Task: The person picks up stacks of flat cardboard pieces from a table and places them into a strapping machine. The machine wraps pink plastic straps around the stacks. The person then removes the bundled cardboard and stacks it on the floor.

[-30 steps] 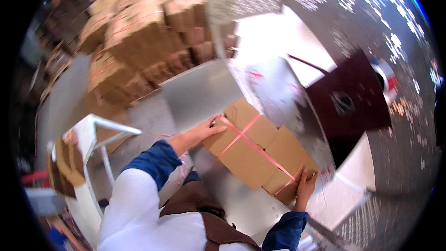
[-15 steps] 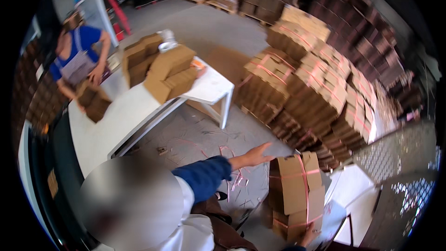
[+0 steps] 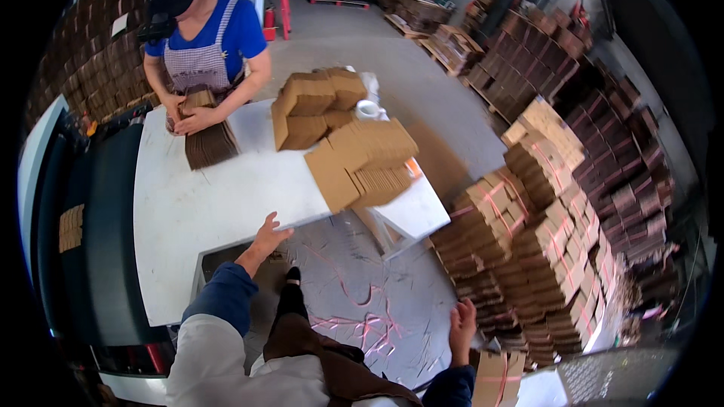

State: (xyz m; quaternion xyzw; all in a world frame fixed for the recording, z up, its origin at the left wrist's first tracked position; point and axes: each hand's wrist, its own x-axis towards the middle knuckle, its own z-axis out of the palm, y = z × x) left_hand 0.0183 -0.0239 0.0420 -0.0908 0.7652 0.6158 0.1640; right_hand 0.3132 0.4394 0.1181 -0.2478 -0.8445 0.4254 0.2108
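My left hand (image 3: 265,240) reaches forward with its fingers apart, holding nothing, just off the near edge of the white table (image 3: 219,207). My right hand (image 3: 462,325) is raised at the lower right, empty, its fingers pointing up and loosely apart. Beside it stands a bundle of flat cardboard (image 3: 499,378) tied with pink strap, partly cut off by my sleeve and the frame's edge. On the table lie two stacks of folded cardboard, a nearer stack (image 3: 366,166) and a farther stack (image 3: 313,109).
Across the table a co-worker in a blue shirt (image 3: 245,34) holds a small cardboard stack (image 3: 210,143). Strapped cardboard piles (image 3: 550,249) stand at the right. Pink strap scraps (image 3: 366,328) litter the floor. A roll of tape (image 3: 368,109) sits at the table's far end. Dark machinery (image 3: 109,234) stands left.
My view has swung left toward the table. The left hand has moved from near the strapped bundle to the table's edge. My right hand has come off the bundle.
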